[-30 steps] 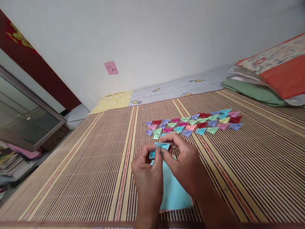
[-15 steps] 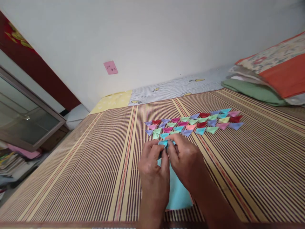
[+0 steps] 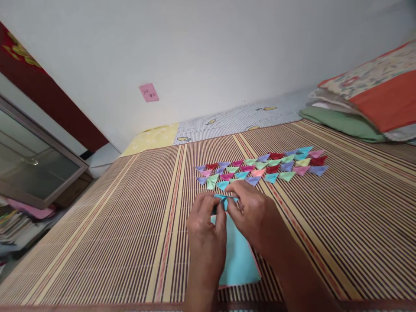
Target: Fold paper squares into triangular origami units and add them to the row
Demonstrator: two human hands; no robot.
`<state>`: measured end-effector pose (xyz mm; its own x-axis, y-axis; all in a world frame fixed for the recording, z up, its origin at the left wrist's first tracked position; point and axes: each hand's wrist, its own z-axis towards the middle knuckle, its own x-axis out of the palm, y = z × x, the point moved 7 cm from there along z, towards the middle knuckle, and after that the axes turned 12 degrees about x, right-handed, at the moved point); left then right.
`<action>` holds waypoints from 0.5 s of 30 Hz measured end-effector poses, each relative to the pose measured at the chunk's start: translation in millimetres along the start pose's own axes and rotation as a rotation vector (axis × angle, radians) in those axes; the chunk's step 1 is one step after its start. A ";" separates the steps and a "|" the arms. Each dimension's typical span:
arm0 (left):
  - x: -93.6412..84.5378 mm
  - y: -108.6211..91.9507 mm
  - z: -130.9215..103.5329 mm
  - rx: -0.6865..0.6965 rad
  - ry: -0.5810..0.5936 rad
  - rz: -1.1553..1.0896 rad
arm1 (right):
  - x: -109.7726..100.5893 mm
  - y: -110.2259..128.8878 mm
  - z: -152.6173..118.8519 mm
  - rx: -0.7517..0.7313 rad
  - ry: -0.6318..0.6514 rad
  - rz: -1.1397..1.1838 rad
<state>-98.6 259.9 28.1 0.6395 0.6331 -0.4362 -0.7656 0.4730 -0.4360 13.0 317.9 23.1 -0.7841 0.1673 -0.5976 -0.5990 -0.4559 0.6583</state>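
A small folded blue paper piece (image 3: 225, 199) is pinched between my two hands, just above the striped mat. My left hand (image 3: 207, 221) grips its left end with closed fingers. On its right end, my right hand (image 3: 253, 210) has thumb and fingers pressed together. Beneath my hands lies a stack of light blue paper sheets (image 3: 239, 255) with a pink edge showing. Beyond them, several small folded paper pieces (image 3: 287, 176) in red, pink, green, purple, yellow and blue lie in rows.
The striped mat (image 3: 130, 225) spreads over the bed. At the right back are a green cushion (image 3: 341, 124) and an orange patterned pillow (image 3: 383, 104). A pink note (image 3: 149, 92) is on the wall. At the left stands a glass-panelled cabinet door (image 3: 35, 160).
The blue piece between my fingers now looks flatter, with its wings spread sideways. My fingers have shifted slightly on it, and the whole view has moved a little.
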 end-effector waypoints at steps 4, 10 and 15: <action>-3.6 3.0 1.4 -0.010 -0.011 0.020 | 1.1 -1.2 0.8 0.022 -0.008 0.034; 0.1 -0.9 0.9 -0.005 0.041 -0.003 | 5.8 1.1 0.3 0.005 0.038 0.079; 6.0 -1.5 0.4 0.012 0.111 -0.032 | 5.9 -1.7 0.5 0.003 0.042 0.061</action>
<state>-93.6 263.3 26.5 0.6670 0.5462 -0.5067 -0.7449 0.4998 -0.4419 9.3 320.1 18.7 -0.8115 0.1028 -0.5752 -0.5512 -0.4614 0.6952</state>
